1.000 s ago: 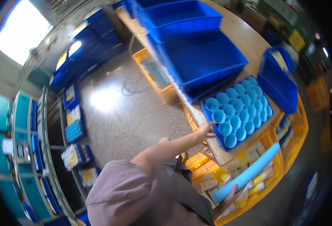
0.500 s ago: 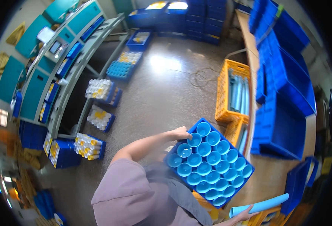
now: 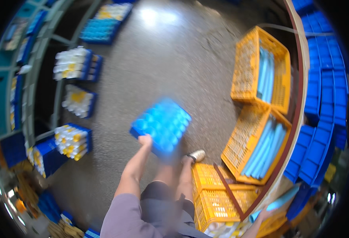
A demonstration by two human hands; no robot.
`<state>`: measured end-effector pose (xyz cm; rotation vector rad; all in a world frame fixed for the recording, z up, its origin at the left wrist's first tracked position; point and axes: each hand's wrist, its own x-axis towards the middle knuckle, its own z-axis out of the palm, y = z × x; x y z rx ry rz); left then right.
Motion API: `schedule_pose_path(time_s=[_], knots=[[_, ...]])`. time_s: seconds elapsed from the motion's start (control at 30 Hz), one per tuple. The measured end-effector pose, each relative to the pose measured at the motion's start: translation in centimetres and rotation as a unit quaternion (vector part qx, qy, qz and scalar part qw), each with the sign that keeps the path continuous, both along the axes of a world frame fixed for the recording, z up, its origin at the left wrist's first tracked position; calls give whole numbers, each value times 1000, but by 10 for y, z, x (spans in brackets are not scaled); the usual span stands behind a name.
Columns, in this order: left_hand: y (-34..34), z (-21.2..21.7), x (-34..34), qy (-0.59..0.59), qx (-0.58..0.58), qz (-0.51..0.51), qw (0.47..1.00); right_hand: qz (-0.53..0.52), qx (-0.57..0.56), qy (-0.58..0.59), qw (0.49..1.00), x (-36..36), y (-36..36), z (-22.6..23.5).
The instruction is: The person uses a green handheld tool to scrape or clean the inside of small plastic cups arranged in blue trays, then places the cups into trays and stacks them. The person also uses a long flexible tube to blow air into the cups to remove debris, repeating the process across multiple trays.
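My left hand [image 3: 145, 140] is closed on the near left rim of a blue crate [image 3: 133, 132]. Rows of light blue round tubes [image 3: 158, 122] fill this crate, their open ends up, though motion blurs them. The crate hangs tilted over the floor, in front of my legs. At the lower right, my right hand [image 3: 263, 215] is wrapped round a single long light blue tube [image 3: 283, 199]. That tube slants up to the right, above the wooden table edge; the fingers are partly blurred.
Yellow crates [image 3: 245, 59] holding light blue tubes stand along the right, beside a table carrying blue bins [image 3: 324, 139]. More yellow crates [image 3: 216, 202] sit by my foot [image 3: 197, 155]. Blue boxes with white and yellow pieces [image 3: 72, 141] line the left, below a grey rack [image 3: 40, 75].
My left hand has carried the filled blue crate left, off the table side and out over the floor. My right hand keeps the tube at the lower right. The view has turned downward.
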<state>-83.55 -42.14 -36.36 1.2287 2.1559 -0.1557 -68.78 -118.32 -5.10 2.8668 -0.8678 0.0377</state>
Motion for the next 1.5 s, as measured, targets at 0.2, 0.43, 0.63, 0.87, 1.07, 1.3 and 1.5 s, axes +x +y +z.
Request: schedule_pose_path(time_s=[0.2, 0.43, 0.63, 0.87, 1.07, 1.3, 1.5], knots=[[37, -166, -30, -181, -72, 436, 878, 21, -74, 38, 996, 15, 54, 20], [87, -196, -60, -160, -163, 224, 947, 82, -79, 11, 993, 7, 76, 18], [83, -50, 27, -38, -29, -448, 893, 14, -71, -39, 997, 2, 76, 3], [-70, 140, 184, -263, 29, -630, 730, -110, 39, -64, 991, 2, 94, 10], [-268, 350, 386, -509, 260, -770, 282, -114, 67, -95, 987, -3, 85, 2], [-376, 486, 564, -348, 279, -887, -116, -124, 111, -117, 979, -7, 85, 13], [-417, 524, 546, -373, 170, -881, -238, -119, 110, -182, 970, -4, 86, 27]])
